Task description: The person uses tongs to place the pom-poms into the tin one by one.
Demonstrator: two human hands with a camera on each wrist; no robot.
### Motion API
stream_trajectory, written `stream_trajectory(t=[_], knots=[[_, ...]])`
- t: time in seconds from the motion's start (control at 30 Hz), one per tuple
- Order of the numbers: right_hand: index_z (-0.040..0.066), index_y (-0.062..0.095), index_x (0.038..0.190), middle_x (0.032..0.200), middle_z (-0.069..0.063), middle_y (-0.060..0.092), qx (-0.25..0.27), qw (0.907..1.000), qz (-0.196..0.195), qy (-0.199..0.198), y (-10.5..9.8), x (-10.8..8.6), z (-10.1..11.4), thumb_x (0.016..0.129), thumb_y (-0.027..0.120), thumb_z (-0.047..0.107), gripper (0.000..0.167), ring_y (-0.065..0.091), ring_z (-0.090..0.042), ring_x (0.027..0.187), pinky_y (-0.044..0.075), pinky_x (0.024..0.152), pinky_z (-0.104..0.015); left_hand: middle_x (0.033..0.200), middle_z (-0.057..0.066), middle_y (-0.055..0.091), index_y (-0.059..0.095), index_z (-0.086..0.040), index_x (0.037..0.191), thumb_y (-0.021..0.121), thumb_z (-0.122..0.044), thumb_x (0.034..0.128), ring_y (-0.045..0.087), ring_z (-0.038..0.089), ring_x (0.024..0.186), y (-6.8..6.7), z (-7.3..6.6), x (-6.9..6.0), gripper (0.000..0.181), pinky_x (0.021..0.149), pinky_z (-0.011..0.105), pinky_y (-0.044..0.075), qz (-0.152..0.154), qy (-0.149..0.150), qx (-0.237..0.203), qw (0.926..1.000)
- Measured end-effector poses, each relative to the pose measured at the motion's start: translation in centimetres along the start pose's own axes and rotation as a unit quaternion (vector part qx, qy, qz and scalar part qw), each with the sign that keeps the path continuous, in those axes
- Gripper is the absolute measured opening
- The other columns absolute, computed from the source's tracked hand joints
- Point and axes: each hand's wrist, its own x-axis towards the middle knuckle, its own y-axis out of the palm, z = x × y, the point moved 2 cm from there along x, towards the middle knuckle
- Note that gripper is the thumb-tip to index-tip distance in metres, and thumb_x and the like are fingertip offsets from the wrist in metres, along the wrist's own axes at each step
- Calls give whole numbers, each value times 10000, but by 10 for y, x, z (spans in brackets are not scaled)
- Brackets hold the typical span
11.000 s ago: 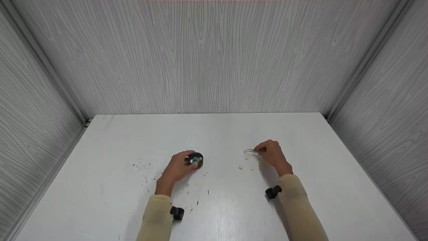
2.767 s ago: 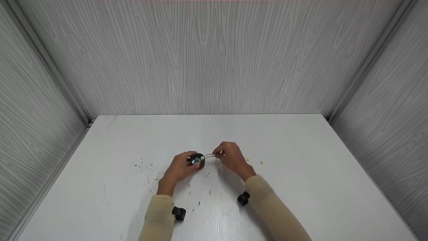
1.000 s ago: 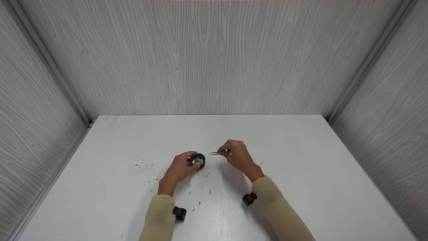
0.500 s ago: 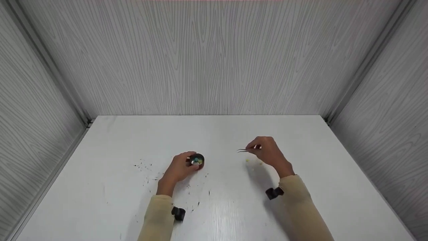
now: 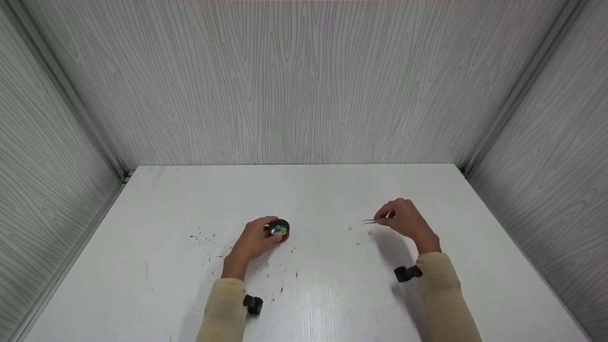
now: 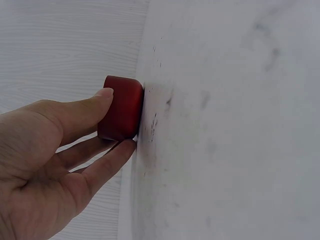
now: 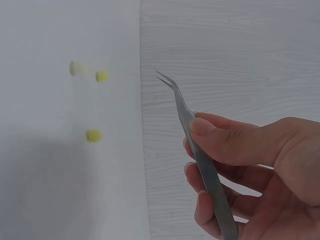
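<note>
My left hand (image 5: 254, 242) grips a small round cup (image 6: 123, 110), glossy red outside in the left wrist view, with thumb and fingers on its side. Inside it, the head view shows tiny teal, yellow and whitish pieces (image 5: 279, 228). Curved-tip metal tweezers (image 7: 212, 185) are pinched in my right hand (image 5: 409, 222), above the table to the right. Their tips are slightly apart with nothing between them. Below and left of the tips lie two small yellow pieces (image 7: 94, 135) and a pale piece (image 7: 76, 68).
The white table (image 5: 313, 199) carries scattered dark specks and scratches (image 5: 202, 237) around the left hand. Wood-patterned panels (image 5: 285, 85) enclose its back and sides. A small black wrist camera (image 5: 253, 304) sits at each wrist.
Earlier the tweezers stood at the cup's rim with a whitish piece. They have since moved right, tips bare, to beside the loose pieces. The left hand and cup have stayed in place.
</note>
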Motion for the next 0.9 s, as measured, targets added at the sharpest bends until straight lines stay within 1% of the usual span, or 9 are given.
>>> stream_trajectory(t=[0.17,0.3,0.47,0.67,0.9], knots=[[85,831,949,938,-124,768,15,9997,-81,236,-10,-7,-16,893,762,1,122,638,-218,835,510,698,-291,1465,249,564,526,6,1469,675,-78,991,614,410,1310,-1,-1,-1,508,1104,508,515,46,29,-63,10000],[83,831,957,952,-131,774,-20,9993,-74,372,-11,-10,-27,892,766,7,119,652,-236,840,515,698,-292,1460,245,571,535,7,1460,675,-66,988,615,409,1309,-2,-2,-2,498,1102,506,517,45,8,-68,10000],[87,830,954,969,-111,778,29,9982,107,592,-4,-7,-36,893,773,27,103,637,-210,840,505,703,-292,1448,241,580,543,5,1453,675,-63,986,615,409,1308,-3,-2,-1,491,1102,507,517,37,-16,-40,10000],[75,827,929,934,-105,784,70,9976,299,627,6,-3,-39,883,769,0,105,629,-184,799,508,689,-292,1468,240,566,528,3,1468,678,-71,987,612,407,1315,-2,0,-1,509,1111,506,511,61,-114,-141,9998],[71,824,924,930,-100,779,25,9967,356,724,10,-4,-42,879,770,-6,104,625,-183,806,500,695,-280,1466,251,562,527,7,1468,667,-65,992,612,410,1311,-1,1,-1,502,1114,521,503,32,-8,-90,10000]])
